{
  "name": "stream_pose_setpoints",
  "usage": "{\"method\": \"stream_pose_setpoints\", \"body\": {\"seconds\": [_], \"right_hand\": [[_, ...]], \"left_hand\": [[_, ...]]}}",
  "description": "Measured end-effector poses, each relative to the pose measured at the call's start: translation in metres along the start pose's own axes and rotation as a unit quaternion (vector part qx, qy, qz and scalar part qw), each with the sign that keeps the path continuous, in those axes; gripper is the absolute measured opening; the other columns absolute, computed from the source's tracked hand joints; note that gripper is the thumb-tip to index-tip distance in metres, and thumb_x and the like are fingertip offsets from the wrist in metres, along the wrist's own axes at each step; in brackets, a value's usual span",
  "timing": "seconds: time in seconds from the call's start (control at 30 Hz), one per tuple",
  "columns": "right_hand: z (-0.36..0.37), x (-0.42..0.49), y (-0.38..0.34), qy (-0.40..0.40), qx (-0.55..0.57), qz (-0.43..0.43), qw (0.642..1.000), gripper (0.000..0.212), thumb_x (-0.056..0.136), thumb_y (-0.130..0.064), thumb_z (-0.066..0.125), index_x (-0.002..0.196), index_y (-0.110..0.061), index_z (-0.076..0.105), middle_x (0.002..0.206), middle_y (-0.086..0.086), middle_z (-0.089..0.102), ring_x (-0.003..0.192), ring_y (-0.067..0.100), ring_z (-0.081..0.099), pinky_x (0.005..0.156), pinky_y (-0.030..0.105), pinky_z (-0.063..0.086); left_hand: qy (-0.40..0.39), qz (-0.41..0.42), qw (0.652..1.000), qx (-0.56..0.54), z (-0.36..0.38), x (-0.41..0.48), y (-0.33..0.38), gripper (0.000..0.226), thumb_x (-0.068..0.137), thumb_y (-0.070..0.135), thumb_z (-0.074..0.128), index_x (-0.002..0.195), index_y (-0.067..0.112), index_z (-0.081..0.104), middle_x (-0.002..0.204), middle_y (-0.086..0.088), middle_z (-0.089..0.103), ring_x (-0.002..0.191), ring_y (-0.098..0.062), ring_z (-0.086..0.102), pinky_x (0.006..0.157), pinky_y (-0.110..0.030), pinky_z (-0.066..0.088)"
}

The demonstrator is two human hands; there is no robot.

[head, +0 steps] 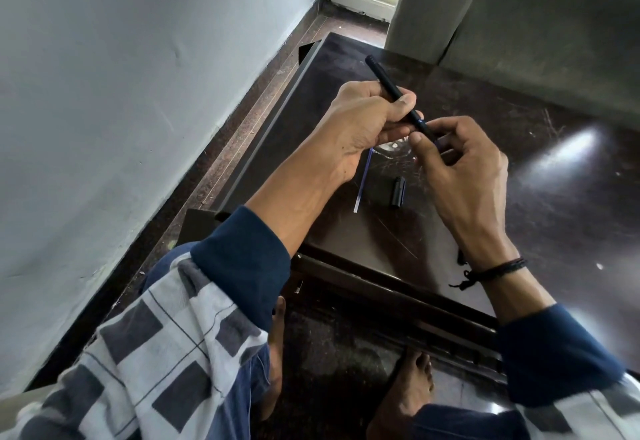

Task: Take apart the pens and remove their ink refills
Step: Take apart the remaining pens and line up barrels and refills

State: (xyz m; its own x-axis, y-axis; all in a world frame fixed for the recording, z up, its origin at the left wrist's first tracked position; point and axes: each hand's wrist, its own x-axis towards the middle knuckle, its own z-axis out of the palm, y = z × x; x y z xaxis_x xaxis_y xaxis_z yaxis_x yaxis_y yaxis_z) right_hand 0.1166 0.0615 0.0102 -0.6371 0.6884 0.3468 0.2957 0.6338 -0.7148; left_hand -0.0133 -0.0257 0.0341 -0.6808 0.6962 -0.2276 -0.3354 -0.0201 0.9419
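Observation:
A black pen (386,79) is held above the dark table (519,217), its rear end pointing up and away. My left hand (360,124) grips the barrel in a fist with the thumb on top. My right hand (460,162) pinches the pen's near tip section between thumb and fingers. Under the hands, a thin ink refill (362,183) with blue ink lies on the table. A short black pen cap (398,192) lies to its right.
A grey sofa (540,23) stands behind the table at the back right. A white wall (121,93) runs along the left, with a strip of dark floor beside it. My bare feet (405,401) are on the floor under the table's near edge.

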Motion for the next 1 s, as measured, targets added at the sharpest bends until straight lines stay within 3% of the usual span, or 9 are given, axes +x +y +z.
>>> {"method": "stream_pose_setpoints", "body": {"seconds": [0.27, 0.43, 0.6, 0.77, 0.9, 1.0], "right_hand": [[-0.0023, 0.0018, 0.0022, -0.015, -0.004, 0.007, 1.000, 0.014, 0.102, -0.035, 0.060, 0.101, -0.025, 0.070, 0.073, -0.011, 0.070, 0.068, 0.008, 0.067, 0.069, 0.040, 0.057], [-0.0020, 0.0029, 0.0009, 0.000, -0.002, 0.009, 1.000, 0.015, 0.095, -0.038, 0.069, 0.104, -0.026, 0.067, 0.081, -0.008, 0.071, 0.073, 0.011, 0.068, 0.070, 0.038, 0.057], [-0.0030, 0.0037, 0.0023, -0.009, -0.013, 0.011, 1.000, 0.017, 0.102, -0.036, 0.060, 0.098, -0.023, 0.071, 0.073, -0.011, 0.070, 0.066, 0.006, 0.064, 0.067, 0.038, 0.055], [-0.0033, 0.0029, -0.0005, -0.014, -0.010, 0.013, 1.000, 0.019, 0.093, -0.043, 0.070, 0.103, -0.027, 0.067, 0.077, -0.016, 0.064, 0.068, 0.002, 0.061, 0.063, 0.024, 0.050], [-0.0045, 0.0040, 0.0000, -0.016, -0.017, 0.019, 1.000, 0.013, 0.098, -0.035, 0.066, 0.098, -0.023, 0.069, 0.077, -0.010, 0.070, 0.070, 0.007, 0.065, 0.067, 0.036, 0.055], [-0.0049, 0.0051, -0.0002, -0.038, -0.028, 0.033, 0.998, 0.025, 0.103, -0.040, 0.055, 0.092, -0.023, 0.070, 0.072, -0.010, 0.071, 0.067, 0.005, 0.065, 0.067, 0.039, 0.055]], "left_hand": [[0.007, -0.007, 1.000, -0.007, 0.0023, -0.0005, -0.0005, 0.015, 0.094, 0.003, 0.066, 0.107, -0.004, 0.069, 0.095, -0.020, 0.076, 0.077, -0.021, 0.075, 0.073, -0.025, 0.061], [0.008, -0.004, 1.000, -0.002, 0.0009, -0.0011, 0.0001, 0.015, 0.094, 0.003, 0.067, 0.107, -0.004, 0.070, 0.094, -0.018, 0.077, 0.079, -0.020, 0.077, 0.073, -0.025, 0.061], [0.007, -0.009, 1.000, -0.001, 0.0015, -0.0018, 0.0003, 0.015, 0.093, 0.003, 0.068, 0.106, -0.004, 0.070, 0.093, -0.018, 0.078, 0.082, -0.024, 0.077, 0.074, -0.026, 0.062], [0.009, -0.006, 1.000, -0.004, 0.0011, -0.0012, 0.0003, 0.017, 0.093, 0.002, 0.067, 0.108, -0.006, 0.069, 0.095, -0.021, 0.077, 0.081, -0.022, 0.077, 0.076, -0.027, 0.062], [0.003, -0.011, 1.000, -0.003, 0.0023, -0.0010, -0.0007, 0.018, 0.093, 0.002, 0.068, 0.108, -0.006, 0.070, 0.094, -0.020, 0.077, 0.083, -0.023, 0.077, 0.075, -0.026, 0.062], [0.004, -0.012, 1.000, -0.002, 0.0021, 0.0000, -0.0009, 0.016, 0.092, 0.002, 0.069, 0.107, -0.005, 0.070, 0.093, -0.018, 0.077, 0.085, -0.024, 0.077, 0.073, -0.026, 0.061]]}}
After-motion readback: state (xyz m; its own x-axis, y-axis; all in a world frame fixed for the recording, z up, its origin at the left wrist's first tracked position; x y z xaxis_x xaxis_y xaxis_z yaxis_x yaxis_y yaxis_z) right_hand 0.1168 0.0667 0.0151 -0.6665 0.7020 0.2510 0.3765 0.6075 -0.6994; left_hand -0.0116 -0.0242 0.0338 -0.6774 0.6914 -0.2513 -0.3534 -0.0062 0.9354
